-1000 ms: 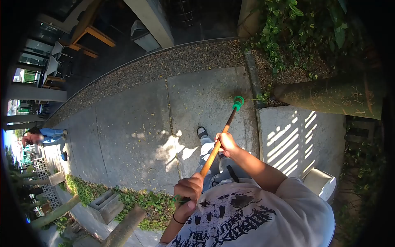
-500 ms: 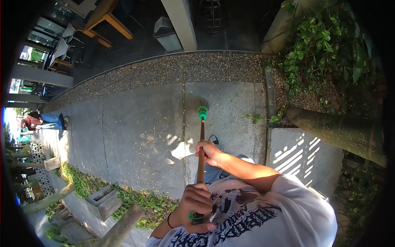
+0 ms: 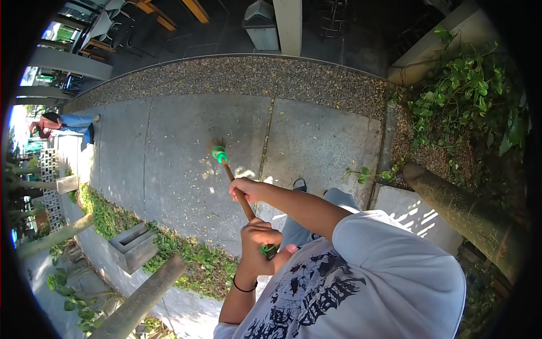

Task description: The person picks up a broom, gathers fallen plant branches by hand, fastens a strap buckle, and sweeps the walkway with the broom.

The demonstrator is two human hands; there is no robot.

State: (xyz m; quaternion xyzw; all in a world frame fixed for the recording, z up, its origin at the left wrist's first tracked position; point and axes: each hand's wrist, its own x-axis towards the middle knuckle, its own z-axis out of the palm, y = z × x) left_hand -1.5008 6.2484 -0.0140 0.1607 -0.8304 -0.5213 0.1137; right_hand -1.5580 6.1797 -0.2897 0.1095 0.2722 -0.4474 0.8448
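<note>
A stick broom with a brown handle (image 3: 243, 203), a green collar (image 3: 219, 153) and dark, blurred bristles (image 3: 217, 142) reaches out over the paving. My left hand (image 3: 260, 243), with a dark band at its wrist, is closed round the handle's top end, where a bit of green shows. Farther down the shaft, my right hand (image 3: 246, 190) wraps round the handle. The bristles are over a grey slab, left of the joint between slabs. Small yellow leaves (image 3: 195, 182) lie scattered about there.
A gravel strip (image 3: 226, 76) borders the paving, with a grey bin (image 3: 261, 28) beyond. Plants and a concrete box (image 3: 133, 247) line the left side. A thick trunk (image 3: 451, 200) and leafy vines (image 3: 457, 96) stand right. Another person (image 3: 68, 123) is at the far left.
The broom head has swung left across the slab joint, and the handle now slants. My right hand moved left with it, while my left hand rose slightly. The view has shifted too.
</note>
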